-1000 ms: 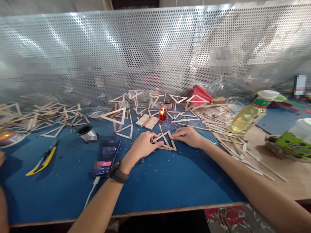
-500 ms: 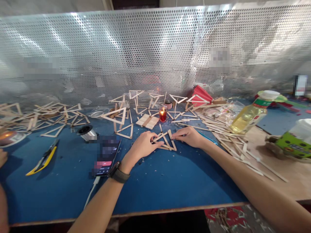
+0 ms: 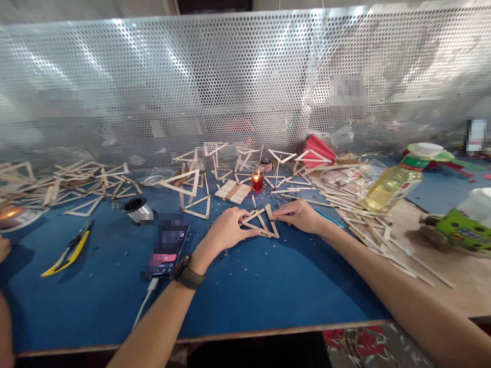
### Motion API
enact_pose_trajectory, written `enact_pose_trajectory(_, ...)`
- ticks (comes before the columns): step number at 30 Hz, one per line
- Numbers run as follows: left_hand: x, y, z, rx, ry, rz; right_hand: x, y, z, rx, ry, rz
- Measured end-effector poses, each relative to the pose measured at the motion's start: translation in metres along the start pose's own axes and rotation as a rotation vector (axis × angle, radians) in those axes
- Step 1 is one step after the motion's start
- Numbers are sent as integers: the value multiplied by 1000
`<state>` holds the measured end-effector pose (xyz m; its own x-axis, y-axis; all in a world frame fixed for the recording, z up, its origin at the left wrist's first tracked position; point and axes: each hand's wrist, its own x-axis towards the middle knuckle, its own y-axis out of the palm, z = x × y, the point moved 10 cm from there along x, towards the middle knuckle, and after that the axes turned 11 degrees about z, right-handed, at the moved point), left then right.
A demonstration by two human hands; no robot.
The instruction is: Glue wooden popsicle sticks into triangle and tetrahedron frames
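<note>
A small triangular frame of wooden craft sticks (image 3: 274,228) rests on the blue table in front of me, between my hands. My left hand (image 3: 230,227) closes on its left corner, thumb along the near side and fingers behind. From the right, my right hand (image 3: 297,215) pinches the frame's right-hand stick between thumb and fingertips. Just beyond the frame, a lit candle in a red glass (image 3: 257,181) burns beside a flat square of joined sticks (image 3: 240,192). The fingertips of both hands are partly hidden.
More stick frames (image 3: 195,180) stand at the back and left. Loose sticks (image 3: 368,225) lie on a board at right, near an oil bottle (image 3: 395,179). A phone (image 3: 169,253), a wire spool (image 3: 138,209) and a yellow cutter (image 3: 71,253) lie left. Another person's hand (image 3: 3,249) shows at the left edge.
Almost nothing differs. My left thumb has shifted slightly right along the frame; my right hand keeps the same hold.
</note>
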<state>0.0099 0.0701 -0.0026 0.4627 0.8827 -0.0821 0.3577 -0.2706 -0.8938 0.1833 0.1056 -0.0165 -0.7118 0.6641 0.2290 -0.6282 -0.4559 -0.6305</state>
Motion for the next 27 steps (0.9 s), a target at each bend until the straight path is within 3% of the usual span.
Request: enact_pose_trajectory(27,1,3,4,-15,-18,18,0,1,8,-10,-12,13)
